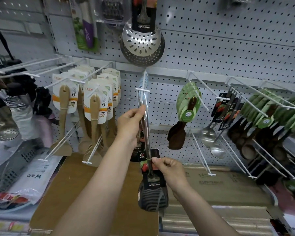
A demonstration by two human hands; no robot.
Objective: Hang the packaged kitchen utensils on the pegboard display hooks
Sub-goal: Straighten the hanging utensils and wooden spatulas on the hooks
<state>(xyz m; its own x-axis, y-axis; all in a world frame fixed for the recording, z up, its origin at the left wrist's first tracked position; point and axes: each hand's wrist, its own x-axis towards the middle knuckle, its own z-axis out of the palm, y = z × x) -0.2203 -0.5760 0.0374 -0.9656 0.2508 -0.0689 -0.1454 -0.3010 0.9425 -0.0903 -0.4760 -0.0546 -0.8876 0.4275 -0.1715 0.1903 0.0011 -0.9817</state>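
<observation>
A packaged steel utensil [149,167] with a long shiny handle, a black card sleeve and a dark slotted head hangs upright in front of the white pegboard [211,53]. My left hand [131,123] grips the upper handle, just below the tip of a white display hook [142,89]. My right hand [169,169] pinches the black card at the utensil's lower part. The handle's top end overlaps the hook tip; whether it is threaded on I cannot tell.
Wooden spatulas [92,106] on cards hang to the left, a steel skimmer [141,43] above, green-carded dark spoons [187,106] and steel ladles [213,137] to the right. Several bare hooks [203,150] jut out lower right. Cardboard boxes [220,183] lie below.
</observation>
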